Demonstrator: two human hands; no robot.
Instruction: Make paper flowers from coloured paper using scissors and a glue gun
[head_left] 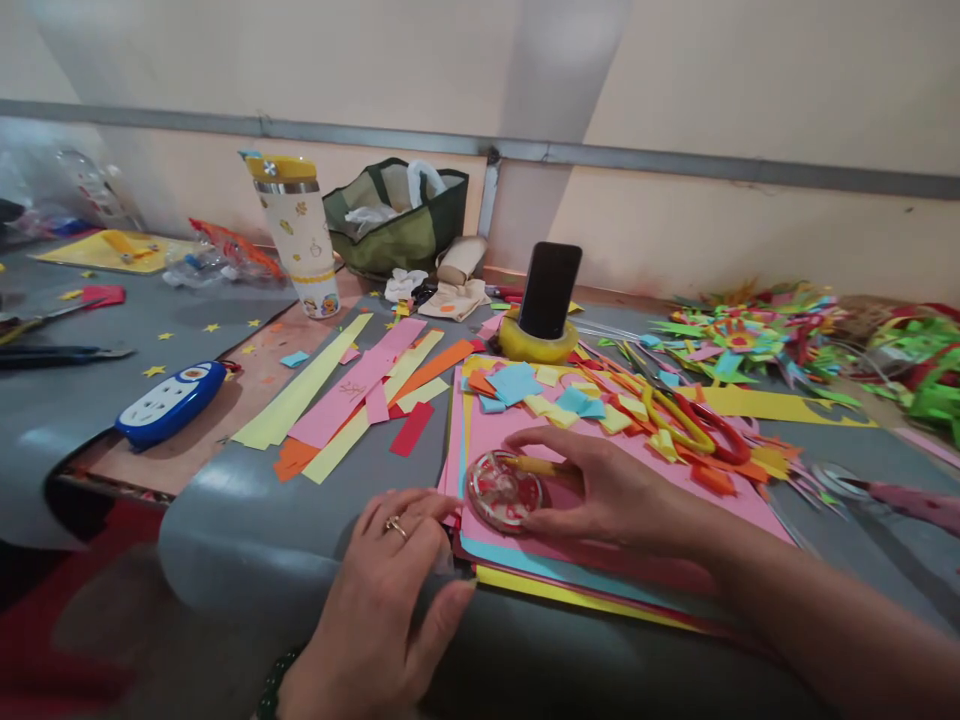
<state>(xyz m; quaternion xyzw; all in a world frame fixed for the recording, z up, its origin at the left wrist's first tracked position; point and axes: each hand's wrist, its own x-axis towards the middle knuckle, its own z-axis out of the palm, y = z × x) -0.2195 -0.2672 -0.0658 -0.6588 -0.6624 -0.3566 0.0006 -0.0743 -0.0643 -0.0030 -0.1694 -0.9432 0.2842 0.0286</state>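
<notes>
My right hand [611,490] has thumb and index finger around a round clear disc [495,492] with red and white markings. The disc rests on a stack of coloured paper [517,410], pink on top. A yellow pencil-like stick [538,467] lies under the index finger and reaches over the disc; its other end is hidden in the hand. My left hand [394,590], wearing a ring, is at the table's front edge by the stack's left corner. Its fingers are stretched out, thumb apart, holding nothing visible.
Paper strips [367,385] lie left of the stack. Folded paper pieces, yellow-handled scissors [679,420] and red-handled scissors [724,435] cover its far part. Behind stand a phone [551,290] on a yellow roll, a tumbler [296,240] and a green bag [420,230]. A blue-and-white power strip [172,400] lies left.
</notes>
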